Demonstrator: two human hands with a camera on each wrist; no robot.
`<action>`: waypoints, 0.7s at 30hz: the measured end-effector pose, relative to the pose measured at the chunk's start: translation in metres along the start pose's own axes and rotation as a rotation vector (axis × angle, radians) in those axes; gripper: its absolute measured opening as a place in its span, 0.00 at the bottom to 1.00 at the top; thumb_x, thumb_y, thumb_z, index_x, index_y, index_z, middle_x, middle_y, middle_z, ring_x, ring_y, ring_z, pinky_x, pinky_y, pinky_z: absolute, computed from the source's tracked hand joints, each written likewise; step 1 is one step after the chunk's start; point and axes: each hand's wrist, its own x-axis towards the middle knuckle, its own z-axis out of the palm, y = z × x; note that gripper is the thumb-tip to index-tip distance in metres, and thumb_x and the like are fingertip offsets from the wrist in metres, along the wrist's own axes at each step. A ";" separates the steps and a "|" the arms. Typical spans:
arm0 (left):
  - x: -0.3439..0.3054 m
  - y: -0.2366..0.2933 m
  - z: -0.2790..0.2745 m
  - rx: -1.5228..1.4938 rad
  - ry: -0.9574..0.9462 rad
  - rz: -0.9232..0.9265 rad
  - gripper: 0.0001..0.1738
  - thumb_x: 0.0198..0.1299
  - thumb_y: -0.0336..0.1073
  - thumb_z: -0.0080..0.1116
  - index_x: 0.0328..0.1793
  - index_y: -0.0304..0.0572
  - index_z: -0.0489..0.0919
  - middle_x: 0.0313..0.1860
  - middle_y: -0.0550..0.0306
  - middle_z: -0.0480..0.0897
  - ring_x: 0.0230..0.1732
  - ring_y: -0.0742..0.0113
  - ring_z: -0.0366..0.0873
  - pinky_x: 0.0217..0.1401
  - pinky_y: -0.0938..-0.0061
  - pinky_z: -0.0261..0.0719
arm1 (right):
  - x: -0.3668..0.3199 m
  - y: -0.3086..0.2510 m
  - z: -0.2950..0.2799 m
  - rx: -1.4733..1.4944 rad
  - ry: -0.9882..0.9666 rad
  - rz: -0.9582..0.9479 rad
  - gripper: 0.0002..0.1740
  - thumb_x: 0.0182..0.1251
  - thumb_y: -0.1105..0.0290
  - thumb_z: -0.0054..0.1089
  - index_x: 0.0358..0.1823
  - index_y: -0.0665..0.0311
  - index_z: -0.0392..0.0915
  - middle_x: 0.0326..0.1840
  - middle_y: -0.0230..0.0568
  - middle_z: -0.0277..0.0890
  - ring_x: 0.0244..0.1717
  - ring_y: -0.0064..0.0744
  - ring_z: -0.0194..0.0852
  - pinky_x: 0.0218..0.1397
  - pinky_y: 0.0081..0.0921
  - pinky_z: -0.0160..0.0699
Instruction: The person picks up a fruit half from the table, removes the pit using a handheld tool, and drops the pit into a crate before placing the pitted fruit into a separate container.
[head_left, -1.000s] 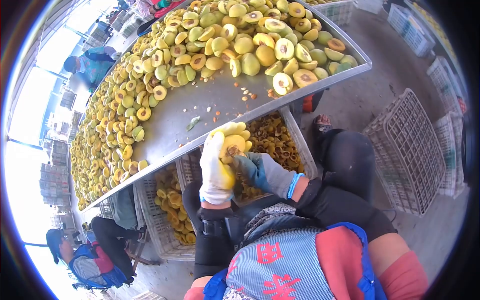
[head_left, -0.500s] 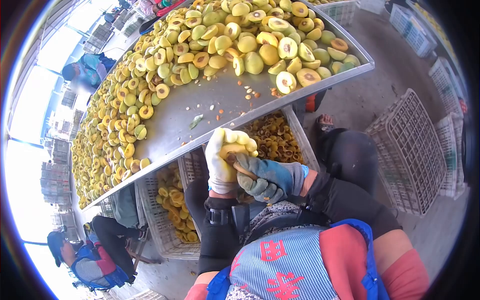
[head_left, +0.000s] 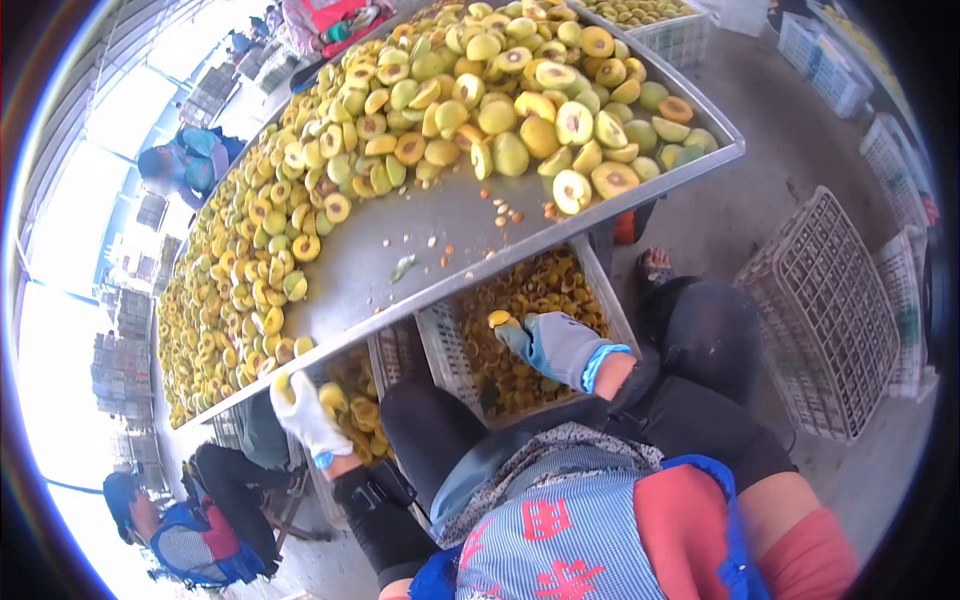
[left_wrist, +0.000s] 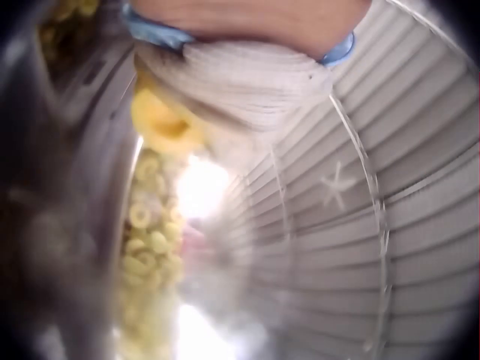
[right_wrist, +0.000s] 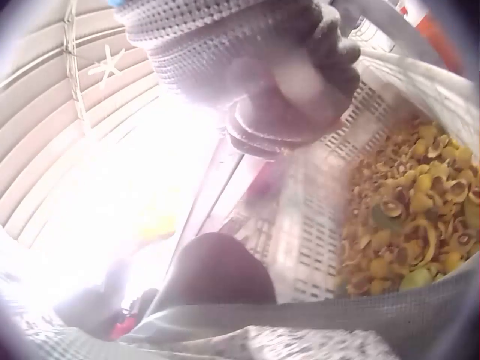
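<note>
My left hand (head_left: 310,418), in a white glove with yellow stains, reaches over the left crate below the tray's edge, its fingers extended. A hollowed yellow peach half (left_wrist: 161,124) shows right beside this glove in the left wrist view. My right hand (head_left: 558,348), in a grey-blue glove, hovers over the crate of yellow scraps (head_left: 530,285). Between its thumb and fingers it pinches a small yellow peach piece (head_left: 499,318). The right wrist view shows curled fingers (right_wrist: 300,112) in strong glare, so what lies inside them is hidden.
A metal tray (head_left: 420,225) carries a heap of peach halves (head_left: 400,110) and loose pits. Its raised front edge runs above both crates. A plastic crate (head_left: 820,310) stands on the floor at right. A person (head_left: 185,525) sits at lower left.
Both hands were together on a peach half, with a brown-handled tool at the right hand. Now they are apart: the left has swung left to its crate, the right stays above the scraps.
</note>
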 end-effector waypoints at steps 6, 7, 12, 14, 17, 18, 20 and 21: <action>0.010 0.088 0.106 0.012 -0.286 0.393 0.20 0.69 0.31 0.63 0.66 0.31 0.78 0.59 0.53 0.83 0.58 0.67 0.80 0.65 0.72 0.76 | 0.007 -0.003 -0.004 -0.127 0.225 -0.072 0.26 0.75 0.44 0.53 0.44 0.63 0.79 0.33 0.57 0.83 0.39 0.64 0.82 0.41 0.54 0.77; 0.000 0.122 0.136 0.003 -0.404 0.341 0.22 0.68 0.32 0.65 0.67 0.34 0.78 0.59 0.54 0.83 0.57 0.69 0.80 0.64 0.73 0.77 | 0.007 -0.001 -0.007 -0.167 0.194 -0.041 0.25 0.75 0.44 0.53 0.43 0.62 0.79 0.33 0.56 0.83 0.38 0.63 0.83 0.41 0.54 0.78; -0.011 0.174 0.288 0.123 -0.752 0.806 0.34 0.56 0.44 0.67 0.71 0.45 0.76 0.66 0.44 0.80 0.67 0.51 0.77 0.72 0.65 0.72 | 0.005 -0.002 -0.019 -0.241 0.208 0.018 0.23 0.75 0.45 0.54 0.42 0.60 0.78 0.31 0.54 0.83 0.34 0.60 0.83 0.37 0.53 0.78; -0.012 0.156 0.339 0.216 -0.799 0.903 0.33 0.55 0.43 0.66 0.68 0.44 0.75 0.68 0.43 0.77 0.70 0.47 0.73 0.73 0.63 0.71 | 0.006 0.001 -0.017 -0.246 0.296 -0.032 0.23 0.76 0.46 0.53 0.39 0.60 0.79 0.25 0.54 0.80 0.29 0.59 0.82 0.33 0.52 0.76; -0.013 0.137 0.363 0.377 -0.759 0.906 0.35 0.54 0.42 0.66 0.71 0.46 0.73 0.67 0.44 0.78 0.68 0.47 0.74 0.71 0.59 0.73 | 0.005 0.002 -0.020 -0.206 0.314 -0.035 0.24 0.77 0.45 0.53 0.38 0.61 0.79 0.23 0.53 0.79 0.27 0.60 0.80 0.32 0.53 0.75; -0.008 0.142 0.353 0.396 -0.818 0.845 0.35 0.54 0.40 0.66 0.70 0.46 0.73 0.65 0.44 0.79 0.66 0.48 0.77 0.70 0.59 0.75 | 0.003 0.000 -0.021 -0.183 0.302 -0.025 0.25 0.77 0.45 0.53 0.38 0.61 0.79 0.24 0.53 0.79 0.28 0.60 0.80 0.33 0.53 0.75; 0.001 0.141 0.336 0.303 -0.936 0.679 0.33 0.55 0.39 0.66 0.69 0.44 0.74 0.62 0.45 0.81 0.62 0.51 0.80 0.66 0.61 0.79 | 0.000 -0.007 -0.029 -0.118 0.248 -0.015 0.23 0.76 0.46 0.53 0.41 0.61 0.78 0.29 0.55 0.81 0.33 0.61 0.82 0.36 0.53 0.76; 0.005 0.136 0.325 0.190 -0.989 0.568 0.31 0.57 0.39 0.66 0.68 0.42 0.75 0.60 0.46 0.82 0.60 0.53 0.82 0.64 0.63 0.80 | -0.003 -0.010 -0.030 -0.090 0.217 -0.015 0.22 0.76 0.47 0.53 0.42 0.61 0.78 0.32 0.56 0.83 0.35 0.62 0.82 0.38 0.53 0.77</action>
